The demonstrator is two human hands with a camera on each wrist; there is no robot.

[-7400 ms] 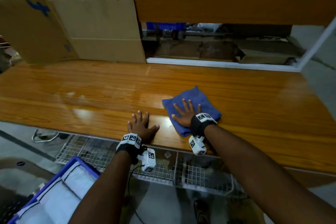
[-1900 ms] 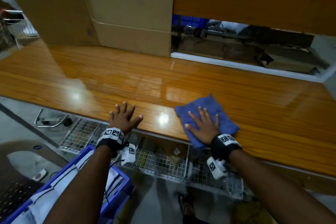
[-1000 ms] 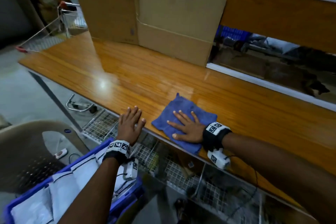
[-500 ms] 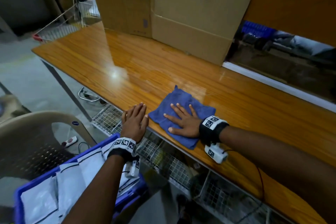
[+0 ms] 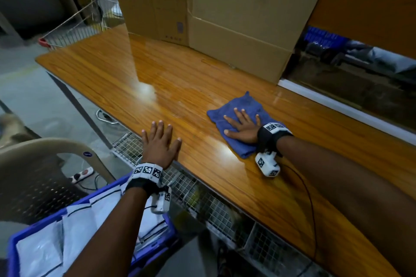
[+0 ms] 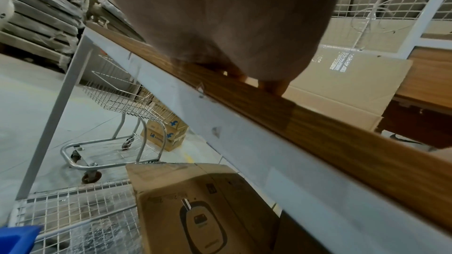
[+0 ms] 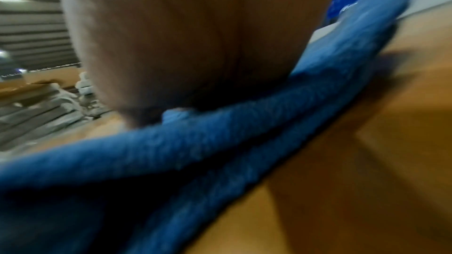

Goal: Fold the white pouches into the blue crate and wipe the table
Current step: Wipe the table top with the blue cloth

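A folded blue cloth lies on the glossy wooden table, and my right hand presses flat on it with fingers spread. In the right wrist view the blue cloth bunches under my palm, blurred. My left hand rests flat on the table's front edge, fingers straight, holding nothing. The left wrist view shows only its palm on the table edge. Below, at lower left, the blue crate holds white pouches.
Large cardboard sheets stand along the back of the table. A wire shelf runs under the front edge, with a cardboard box on it. A beige plastic chair stands left, a wire trolley beyond.
My right hand has slid the blue cloth away from the front edge, toward the back right. The left hand stays flat on the front edge. My head view has swung left over the last seconds.
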